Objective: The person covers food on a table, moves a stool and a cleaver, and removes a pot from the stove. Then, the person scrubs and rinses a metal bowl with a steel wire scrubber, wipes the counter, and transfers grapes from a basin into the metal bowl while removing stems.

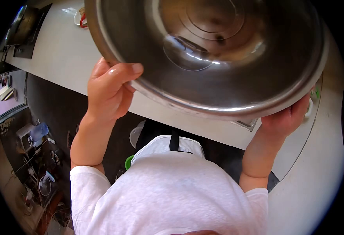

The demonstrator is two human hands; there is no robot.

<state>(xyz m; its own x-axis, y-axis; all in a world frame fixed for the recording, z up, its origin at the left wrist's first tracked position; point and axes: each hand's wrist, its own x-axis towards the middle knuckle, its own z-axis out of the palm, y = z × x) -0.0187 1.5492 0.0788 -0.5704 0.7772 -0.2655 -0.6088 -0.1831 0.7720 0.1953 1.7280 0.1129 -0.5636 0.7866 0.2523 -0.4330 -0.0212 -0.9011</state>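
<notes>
A large, shiny stainless-steel basin (234, 88) is held up in front of me above the counter, its hollow side facing me. My left hand (111, 88) grips the rim at the lower left, the thumb over the edge and the fingers behind it. At the lower right, my right hand (283, 121) supports the rim from beneath, with most of its fingers hidden by the basin. A curved outline and bright glints show inside; whether these are water or reflections I cannot tell.
A pale counter (54, 51) runs behind the basin, with a dark stove (29, 29) at the far left. A white dish with something red (82, 19) is partly hidden by the rim. Below the basin a metal edge (250, 124) shows. A green container (129, 161) stands low beside me.
</notes>
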